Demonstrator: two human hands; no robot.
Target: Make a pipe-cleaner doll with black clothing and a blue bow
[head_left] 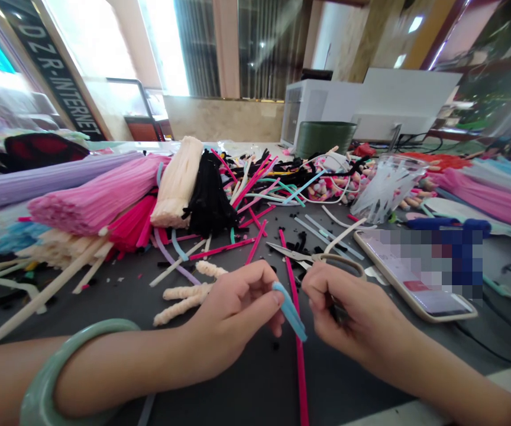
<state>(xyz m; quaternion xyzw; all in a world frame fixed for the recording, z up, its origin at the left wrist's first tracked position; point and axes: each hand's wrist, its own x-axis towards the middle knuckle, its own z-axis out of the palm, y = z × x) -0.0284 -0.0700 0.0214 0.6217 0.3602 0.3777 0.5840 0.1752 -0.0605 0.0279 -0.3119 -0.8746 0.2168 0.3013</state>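
Between the thumb and fingers of my left hand (233, 316) is a short, folded piece of light blue pipe cleaner (291, 313). My right hand (348, 302) is closed around the handles of a pair of scissors (291, 254), whose blades stand slightly apart and point up and left. A long hot-pink pipe cleaner (300, 373) runs over the dark mat, passing behind the blue piece. Cream, coil-wrapped stems (182, 300) lie just beyond my left hand, partly covered by it.
Bundles of pink (78, 201), cream (178, 183) and black (211, 201) pipe cleaners are piled at the left. A phone (408, 272) lies at the right beside a blue glue gun (455, 228). Behind them stands a clear cup of translucent sticks (382, 183). Loose stems and scraps litter the mat.
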